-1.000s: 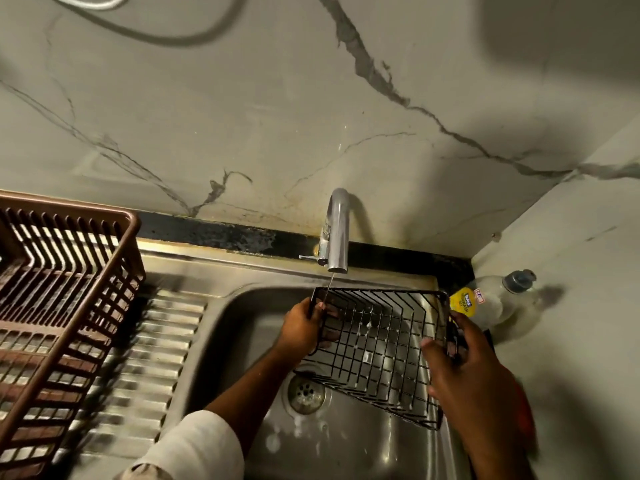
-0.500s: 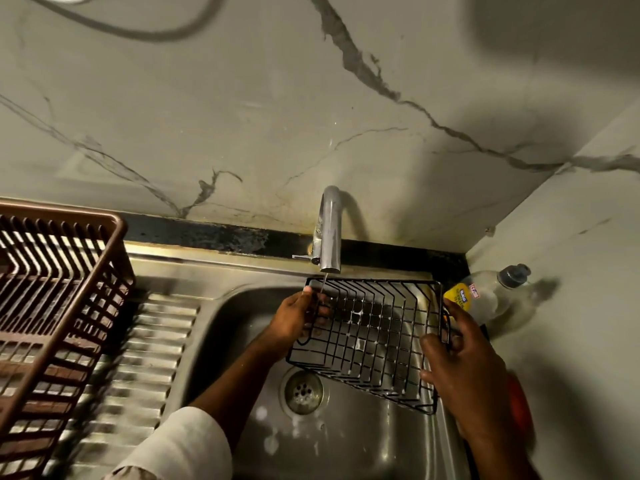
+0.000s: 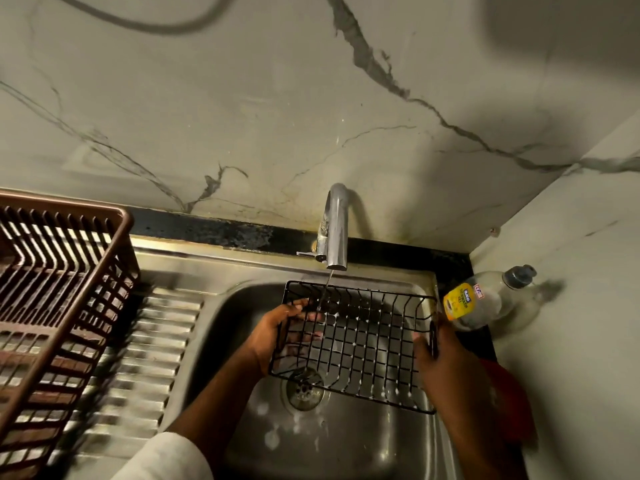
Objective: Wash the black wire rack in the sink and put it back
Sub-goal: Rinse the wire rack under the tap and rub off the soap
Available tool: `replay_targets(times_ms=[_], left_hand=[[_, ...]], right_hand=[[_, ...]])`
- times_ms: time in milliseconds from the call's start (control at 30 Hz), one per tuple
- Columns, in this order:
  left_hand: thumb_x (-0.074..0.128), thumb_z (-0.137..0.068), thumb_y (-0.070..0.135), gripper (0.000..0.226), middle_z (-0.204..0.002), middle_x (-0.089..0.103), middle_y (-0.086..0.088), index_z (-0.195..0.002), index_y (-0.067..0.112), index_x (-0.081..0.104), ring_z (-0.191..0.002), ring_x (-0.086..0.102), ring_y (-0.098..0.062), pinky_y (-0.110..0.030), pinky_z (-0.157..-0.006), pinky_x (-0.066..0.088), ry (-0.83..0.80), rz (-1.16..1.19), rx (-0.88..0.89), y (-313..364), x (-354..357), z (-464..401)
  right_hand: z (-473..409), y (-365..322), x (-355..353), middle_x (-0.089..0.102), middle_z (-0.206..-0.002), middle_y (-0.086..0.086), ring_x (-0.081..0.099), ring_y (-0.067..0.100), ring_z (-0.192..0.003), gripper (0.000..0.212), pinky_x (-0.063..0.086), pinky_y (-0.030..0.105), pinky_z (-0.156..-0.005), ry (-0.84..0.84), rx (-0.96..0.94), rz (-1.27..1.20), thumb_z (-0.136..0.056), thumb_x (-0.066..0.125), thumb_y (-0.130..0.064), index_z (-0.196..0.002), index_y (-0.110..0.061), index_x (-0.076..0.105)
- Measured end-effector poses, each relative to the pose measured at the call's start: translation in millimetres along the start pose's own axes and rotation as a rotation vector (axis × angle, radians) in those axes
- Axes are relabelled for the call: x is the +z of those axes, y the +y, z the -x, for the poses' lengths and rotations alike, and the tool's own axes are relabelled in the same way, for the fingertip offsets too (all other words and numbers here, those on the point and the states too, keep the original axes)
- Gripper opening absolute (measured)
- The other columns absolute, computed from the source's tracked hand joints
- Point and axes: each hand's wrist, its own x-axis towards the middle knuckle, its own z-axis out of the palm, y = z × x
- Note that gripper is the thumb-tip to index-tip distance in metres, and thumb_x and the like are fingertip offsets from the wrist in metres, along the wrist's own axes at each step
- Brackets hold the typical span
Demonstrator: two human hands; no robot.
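Observation:
The black wire rack (image 3: 363, 341) hangs over the steel sink (image 3: 346, 445), tilted, its open side facing me. My left hand (image 3: 277, 334) grips its left end, fingers curled through the wires. My right hand (image 3: 446, 362) holds the right end, thumb over the rim. A thin stream of water runs from the chrome tap (image 3: 336, 230) onto the rack's upper left part. White foam specks dot the wires and the sink floor around the drain (image 3: 304, 389).
A brown plastic dish basket (image 3: 59, 306) stands on the ribbed drainboard (image 3: 138, 358) at the left. A clear soap bottle with a yellow label (image 3: 485, 299) leans in the right corner. Something red (image 3: 509, 400) lies on the counter behind my right wrist.
The rack has shifted a little left and turned flatter toward me under the stream. Both hands keep their hold on its ends.

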Motion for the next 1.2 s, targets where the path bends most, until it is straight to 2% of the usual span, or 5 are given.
replay_targets(times_ms=[267, 533, 700, 1000, 1200], left_hand=[[0.054, -0.097, 0.032, 0.042, -0.129, 0.069, -0.019, -0.134, 0.014, 0.061, -0.106, 0.071, -0.036, -0.039, -0.081, 0.054, 0.031, -0.069, 0.095, 8, 14, 22], [0.057, -0.096, 0.039, 0.042, -0.113, 0.074, -0.02, -0.119, 0.006, 0.07, -0.096, 0.072, -0.03, -0.041, -0.081, 0.057, 0.068, -0.11, 0.144, 0, 28, 34], [0.062, -0.096, 0.035, 0.026, -0.094, 0.07, -0.015, -0.101, 0.01, 0.069, -0.082, 0.069, -0.028, -0.029, -0.061, 0.056, 0.074, -0.065, 0.208, 13, 16, 34], [0.058, -0.098, 0.034, 0.032, -0.109, 0.077, -0.01, -0.118, 0.012, 0.071, -0.101, 0.072, -0.025, -0.037, -0.086, 0.056, 0.099, -0.086, 0.303, 20, 29, 21], [0.071, -0.086, 0.028, 0.04, -0.105, 0.072, -0.022, -0.116, 0.001, 0.071, -0.095, 0.068, -0.032, -0.04, -0.085, 0.057, 0.079, -0.001, 0.403, 20, 29, 9]], right_hand=[[44, -32, 63, 0.063, -0.131, -0.004, 0.053, 0.011, -0.124, 0.035, 0.05, 0.037, -0.103, -0.042, -0.592, -0.018, -0.094, 0.054, -0.02, -0.126, -0.021, 0.067], [-14, -95, 94, 0.072, -0.12, 0.016, 0.072, 0.026, -0.106, 0.031, 0.055, 0.036, -0.091, -0.708, 0.429, -1.288, -0.099, 0.043, -0.004, -0.12, -0.001, 0.067], [-9, -83, 90, 0.074, -0.111, 0.02, 0.072, 0.032, -0.106, 0.035, 0.053, 0.047, -0.1, -1.066, 0.34, -0.773, -0.097, 0.046, -0.016, -0.117, -0.001, 0.07], [-6, -126, 95, 0.068, -0.128, 0.003, 0.066, 0.013, -0.115, 0.037, 0.052, 0.028, -0.098, -0.626, 0.19, -1.027, -0.103, 0.043, -0.002, -0.129, -0.021, 0.06], [32, -109, 83, 0.039, -0.157, -0.004, 0.047, 0.021, -0.137, 0.05, 0.041, 0.035, -0.107, -0.79, -0.441, -0.065, -0.107, 0.024, -0.05, -0.156, -0.04, 0.018]])
